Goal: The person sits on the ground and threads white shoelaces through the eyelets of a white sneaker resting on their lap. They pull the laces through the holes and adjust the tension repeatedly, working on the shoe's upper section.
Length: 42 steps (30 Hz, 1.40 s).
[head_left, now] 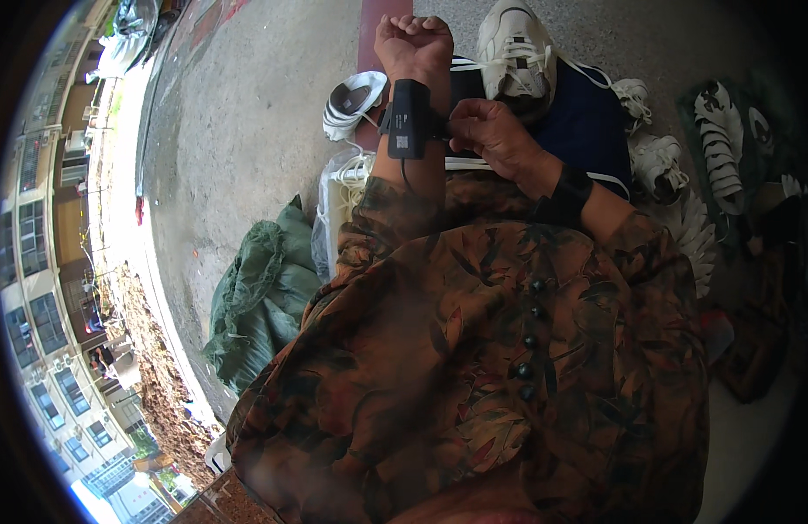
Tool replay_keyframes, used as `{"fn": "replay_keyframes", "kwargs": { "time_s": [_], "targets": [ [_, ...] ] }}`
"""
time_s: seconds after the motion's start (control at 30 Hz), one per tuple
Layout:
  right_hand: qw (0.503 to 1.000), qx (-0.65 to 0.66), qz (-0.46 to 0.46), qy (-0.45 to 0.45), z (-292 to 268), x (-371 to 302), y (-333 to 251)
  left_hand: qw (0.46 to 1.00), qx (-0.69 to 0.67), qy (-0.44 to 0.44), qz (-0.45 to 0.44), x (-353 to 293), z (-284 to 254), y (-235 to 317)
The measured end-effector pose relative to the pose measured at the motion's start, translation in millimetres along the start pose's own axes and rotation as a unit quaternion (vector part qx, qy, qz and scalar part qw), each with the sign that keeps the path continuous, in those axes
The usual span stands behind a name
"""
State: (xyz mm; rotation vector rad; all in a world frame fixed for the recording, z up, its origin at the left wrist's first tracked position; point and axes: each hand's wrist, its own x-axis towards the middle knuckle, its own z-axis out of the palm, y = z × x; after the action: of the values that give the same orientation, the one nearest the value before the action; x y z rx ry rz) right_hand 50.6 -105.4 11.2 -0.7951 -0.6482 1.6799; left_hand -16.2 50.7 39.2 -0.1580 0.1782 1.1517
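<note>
My left hand (pixel 414 44) is raised at the top, palm side up, its fingers curled in and nothing visible in them. A black box-shaped device (pixel 410 122) with a thin cable sits strapped on that wrist. Beside it my right hand (pixel 500 135) has its fingers drawn together at the edge of the device's dark strap (pixel 438 127). A black band (pixel 571 192) circles my right wrist. Just beyond my right hand, a white lace-up sneaker (pixel 515 57) rests by dark blue cloth (pixel 587 122) over my lap.
Left of my forearm lies another white shoe (pixel 353 105), with a clear plastic bag (pixel 327 210) below it. A green woven sack (pixel 268 288) slumps on the concrete floor (pixel 238 113). Several white shoes (pixel 659 166) and a striped shoe (pixel 720 148) stand at the right.
</note>
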Motion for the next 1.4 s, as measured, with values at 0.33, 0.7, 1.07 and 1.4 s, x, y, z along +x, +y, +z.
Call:
{"fn": "replay_keyframes", "kwargs": {
  "time_s": [0.33,0.7,1.07,1.4],
  "targets": [
    [0.988,-0.093,-0.094,-0.077,20.9,2.0,2.0,0.991,-0.04,-0.127,-0.032,-23.3,58.0,-27.5],
    [0.986,-0.135,-0.094,-0.018,8.9,-2.8,1.3,0.996,0.084,-0.041,0.0,-7.7,18.1,-27.1],
    [0.986,-0.083,-0.119,0.083,-18.8,-9.0,-49.7,0.693,0.613,-0.148,0.35,-8.6,6.6,-5.8],
    [0.825,-0.537,-0.167,0.058,4.9,-13.8,-107.1,0.366,0.842,-0.174,0.357,-16.8,9.4,-19.1]
  ]
}}
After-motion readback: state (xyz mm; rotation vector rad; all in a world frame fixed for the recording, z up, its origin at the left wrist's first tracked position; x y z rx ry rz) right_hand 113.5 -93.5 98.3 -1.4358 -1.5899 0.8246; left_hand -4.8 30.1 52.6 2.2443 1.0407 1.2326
